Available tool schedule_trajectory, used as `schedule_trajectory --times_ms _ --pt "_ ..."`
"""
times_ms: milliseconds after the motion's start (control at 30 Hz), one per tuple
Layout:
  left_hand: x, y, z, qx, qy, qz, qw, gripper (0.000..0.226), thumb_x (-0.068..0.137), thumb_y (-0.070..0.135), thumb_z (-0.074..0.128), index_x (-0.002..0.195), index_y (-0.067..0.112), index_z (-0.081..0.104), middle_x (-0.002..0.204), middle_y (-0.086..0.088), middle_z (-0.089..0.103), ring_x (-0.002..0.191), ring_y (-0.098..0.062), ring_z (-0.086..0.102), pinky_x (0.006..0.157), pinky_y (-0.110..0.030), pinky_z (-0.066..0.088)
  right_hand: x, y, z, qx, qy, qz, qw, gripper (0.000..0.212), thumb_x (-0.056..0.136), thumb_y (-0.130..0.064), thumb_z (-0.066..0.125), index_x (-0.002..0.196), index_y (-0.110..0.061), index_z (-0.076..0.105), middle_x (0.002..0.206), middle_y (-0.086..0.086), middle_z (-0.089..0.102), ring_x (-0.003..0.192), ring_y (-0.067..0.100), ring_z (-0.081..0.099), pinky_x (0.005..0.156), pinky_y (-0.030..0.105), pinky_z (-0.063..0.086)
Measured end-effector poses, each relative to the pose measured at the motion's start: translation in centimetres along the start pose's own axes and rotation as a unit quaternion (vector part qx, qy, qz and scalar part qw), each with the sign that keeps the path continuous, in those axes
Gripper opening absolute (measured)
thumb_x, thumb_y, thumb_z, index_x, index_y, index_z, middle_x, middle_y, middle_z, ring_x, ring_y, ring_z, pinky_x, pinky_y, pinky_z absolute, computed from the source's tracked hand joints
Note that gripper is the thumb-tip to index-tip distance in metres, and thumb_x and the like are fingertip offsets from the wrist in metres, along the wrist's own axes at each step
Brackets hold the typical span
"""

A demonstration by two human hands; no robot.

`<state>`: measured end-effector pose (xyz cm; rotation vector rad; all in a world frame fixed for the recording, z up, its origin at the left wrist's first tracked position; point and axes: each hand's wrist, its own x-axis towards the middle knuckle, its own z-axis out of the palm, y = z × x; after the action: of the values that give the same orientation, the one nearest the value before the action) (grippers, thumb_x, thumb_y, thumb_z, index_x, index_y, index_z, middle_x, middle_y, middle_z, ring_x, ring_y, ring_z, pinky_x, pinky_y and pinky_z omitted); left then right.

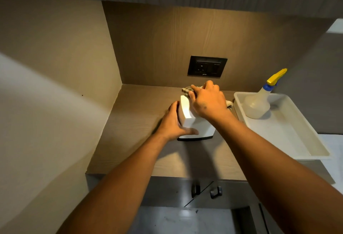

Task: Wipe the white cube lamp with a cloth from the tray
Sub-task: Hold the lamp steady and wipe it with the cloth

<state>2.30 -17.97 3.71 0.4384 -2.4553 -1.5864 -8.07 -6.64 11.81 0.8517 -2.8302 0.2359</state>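
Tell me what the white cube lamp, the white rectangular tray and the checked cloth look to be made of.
White cube lamp: probably smooth matte plastic, judging by its even faces and crisp edges, with a dark base strip.
White rectangular tray: likely moulded plastic, given its rounded rim and slight sheen.
Checked cloth: woven fabric, soft and bunched under the right hand.

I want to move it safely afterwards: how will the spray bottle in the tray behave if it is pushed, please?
The spray bottle looks nearly empty, so probably light. Its tall neck and yellow trigger suggest it could tip. On the smooth white tray it may slide easily.
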Motion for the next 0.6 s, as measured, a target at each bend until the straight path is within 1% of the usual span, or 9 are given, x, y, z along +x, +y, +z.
schedule_trajectory --times_ms 133,200,233,267,300,333,400,433,600 --pt "0.3 -0.5 0.2 0.066 0.014 0.001 0.998 0.112 0.052 0.04 0.103 0.144 0.021 0.042 0.137 0.006 0.055 0.121 -0.01 0.053 0.093 -0.026 0.05 -1.5 -2.6 -0.5 0.013 0.01 -0.065 0.998 0.049 0.097 -0.054 0.029 0.135 -0.032 0.051 0.115 0.011 0.045 0.106 0.031 0.044 0.083 0.044 0.042" --pt "0.5 -0.7 0.3 0.121 -0.018 0.046 0.991 0.06 0.086 0.031 0.082 0.137 0.014 0.055 0.133 -0.006 0.065 0.115 -0.012 0.063 0.086 -0.019 0.055 -3.5 -3.4 -0.7 0.011 0.021 -0.102 0.995 0.048 0.096 -0.053 0.032 0.133 -0.031 0.054 0.118 0.011 0.046 0.107 0.031 0.044 0.082 0.044 0.043" --pt "0.4 -0.4 0.4 0.081 -0.047 0.054 0.994 0.033 0.1 0.033 0.063 0.128 0.015 0.062 0.12 -0.009 0.073 0.102 -0.014 0.072 0.075 -0.022 0.06 -4.6 -3.4 -0.7 0.007 0.031 -0.119 0.992 0.047 0.096 -0.053 0.035 0.133 -0.031 0.054 0.12 0.012 0.048 0.106 0.031 0.044 0.081 0.043 0.042" --pt "0.5 -0.5 0.1 0.033 -0.057 0.037 0.997 0.028 0.105 0.035 0.053 0.122 0.017 0.065 0.109 -0.009 0.077 0.092 -0.017 0.076 0.07 -0.026 0.061 -5.7 -3.0 -0.6 0.009 0.043 -0.129 0.991 0.046 0.096 -0.052 0.037 0.132 -0.03 0.055 0.12 0.012 0.049 0.105 0.031 0.046 0.08 0.043 0.042" --pt "0.1 -0.3 0.1 0.058 -0.078 0.023 0.995 0.029 0.103 0.036 0.057 0.125 0.018 0.064 0.11 -0.008 0.077 0.096 -0.02 0.076 0.075 -0.029 0.062 -6.6 -2.4 -0.6 0.018 0.056 -0.131 0.99 0.046 0.096 -0.051 0.039 0.132 -0.03 0.056 0.121 0.013 0.051 0.104 0.032 0.047 0.079 0.042 0.041" --pt "0.0 -0.3 -0.1 0.113 -0.065 0.019 0.991 0.045 0.093 0.033 0.073 0.133 0.019 0.058 0.121 -0.008 0.073 0.107 -0.021 0.072 0.086 -0.032 0.06 -7.0 -1.4 -0.7 0.027 0.065 -0.123 0.99 0.046 0.096 -0.051 0.039 0.133 -0.031 0.056 0.121 0.013 0.051 0.102 0.032 0.047 0.079 0.041 0.041" --pt "0.1 -0.6 0.2 0.08 -0.007 0.013 0.997 0.102 0.057 0.035 0.101 0.142 0.025 0.045 0.135 -0.001 0.062 0.12 -0.018 0.062 0.095 -0.037 0.056 -6.6 0.9 -0.9 0.035 0.058 -0.067 0.995 0.047 0.096 -0.053 0.034 0.134 -0.035 0.054 0.12 0.011 0.049 0.1 0.029 0.045 0.079 0.041 0.041" --pt "-0.3 -0.1 0.0 0.045 -0.006 0.015 0.999 0.117 0.046 0.04 0.104 0.143 0.028 0.041 0.137 0.003 0.059 0.121 -0.016 0.058 0.095 -0.037 0.055 -6.0 2.0 -1.0 0.039 0.042 -0.029 0.998 0.047 0.096 -0.054 0.032 0.135 -0.036 0.052 0.12 0.009 0.047 0.1 0.028 0.044 0.08 0.041 0.041" --pt "0.0 0.1 0.1 -0.005 -0.003 0.0 1.0 0.129 0.043 0.039 0.106 0.149 0.028 0.034 0.144 0.004 0.051 0.129 -0.015 0.048 0.096 -0.032 0.048 -2.4 2.6 -0.9 0.04 -0.01 0.065 0.997 0.047 0.098 -0.054 0.029 0.138 -0.036 0.047 0.122 0.01 0.043 0.106 0.028 0.044 0.089 0.044 0.044"
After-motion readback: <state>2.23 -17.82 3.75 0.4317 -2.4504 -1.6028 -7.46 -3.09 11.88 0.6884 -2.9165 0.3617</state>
